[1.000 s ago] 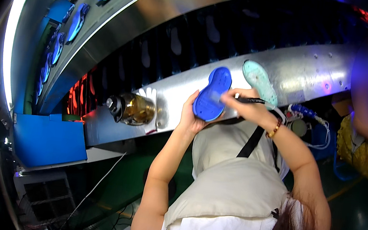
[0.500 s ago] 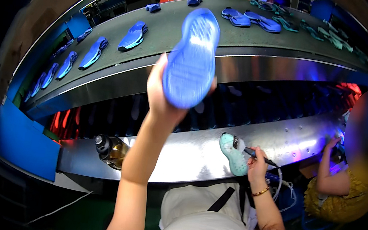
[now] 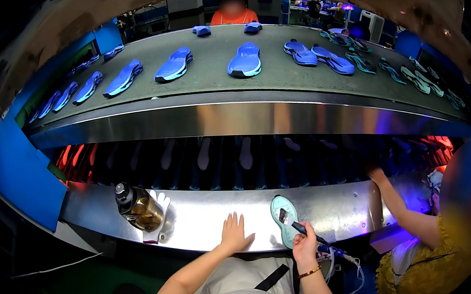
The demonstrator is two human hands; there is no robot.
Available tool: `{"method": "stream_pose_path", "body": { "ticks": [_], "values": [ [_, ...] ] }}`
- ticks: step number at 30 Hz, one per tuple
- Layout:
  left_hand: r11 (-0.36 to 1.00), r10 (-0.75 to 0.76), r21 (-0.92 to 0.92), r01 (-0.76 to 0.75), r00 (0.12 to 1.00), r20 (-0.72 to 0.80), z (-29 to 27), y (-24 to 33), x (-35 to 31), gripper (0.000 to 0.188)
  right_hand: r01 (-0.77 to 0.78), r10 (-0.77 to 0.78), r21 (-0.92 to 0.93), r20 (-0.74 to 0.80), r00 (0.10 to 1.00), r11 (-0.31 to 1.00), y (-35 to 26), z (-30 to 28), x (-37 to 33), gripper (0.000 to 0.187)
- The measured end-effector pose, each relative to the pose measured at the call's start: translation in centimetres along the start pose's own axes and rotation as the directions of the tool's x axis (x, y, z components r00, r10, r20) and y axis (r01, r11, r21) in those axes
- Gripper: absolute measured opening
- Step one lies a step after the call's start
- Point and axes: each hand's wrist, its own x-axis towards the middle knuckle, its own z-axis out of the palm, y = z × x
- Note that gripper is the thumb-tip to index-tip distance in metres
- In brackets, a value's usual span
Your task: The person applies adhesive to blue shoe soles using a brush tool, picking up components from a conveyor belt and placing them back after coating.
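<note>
The likeliest trouble is at the pale green sole (image 3: 276, 206), which lies flat on the metal counter (image 3: 207, 206) with its lower end near the front edge: no hand pins it, so a sideways push from the black pen-like tool (image 3: 301, 228) could skid it or tip it off that edge. The tool's tip sits at the dark patch on the sole, though whether it presses there I cannot tell; a slip could mark the surface. The blue and white cord (image 3: 340, 253) below the edge might snag the right forearm, and a wide leftward sweep might knock the bottle (image 3: 142, 212) beside the white glove (image 3: 160, 211). As for the grip, the right hand (image 3: 305, 248) has its fingers closed around the tool, near the sole's lower end. The left hand (image 3: 234, 235) holds nothing; its fingers are spread apart, palm down over the counter between glove and sole, and whether it touches the metal is hard to say.
</note>
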Motion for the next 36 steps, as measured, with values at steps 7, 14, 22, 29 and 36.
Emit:
{"method": "stream_pose_path", "body": {
  "ticks": [7,14,22,29,36],
  "values": [
    [0.982,0.191,-0.004,-0.191,0.981,0.040,2.2,-0.4,-8.2,0.069,-0.037,0.037,0.005,0.011,0.999,0.999,1.3,-0.6,0.1,0.021],
    [0.990,0.138,-0.025,-0.141,0.984,-0.117,3.2,-0.1,-8.5,0.063,-0.044,0.043,0.012,0.042,0.998,0.999,2.2,0.7,-0.4,0.022],
    [0.987,0.149,-0.022,-0.158,0.963,-0.223,4.6,-0.2,-8.1,0.058,-0.036,0.036,-0.025,-0.008,0.999,0.999,1.4,0.1,-1.4,0.019],
    [0.986,0.157,-0.015,-0.165,0.962,-0.221,5.0,0.1,-8.1,0.058,-0.053,0.053,0.005,0.014,0.999,0.999,2.7,-0.4,-0.5,0.016],
    [0.890,0.418,-0.084,-0.448,0.876,-0.240,5.5,-0.4,-10.2,0.051,-0.031,0.033,-0.026,0.076,0.997,0.999,2.7,-0.1,-0.5,0.019]
  ]
}}
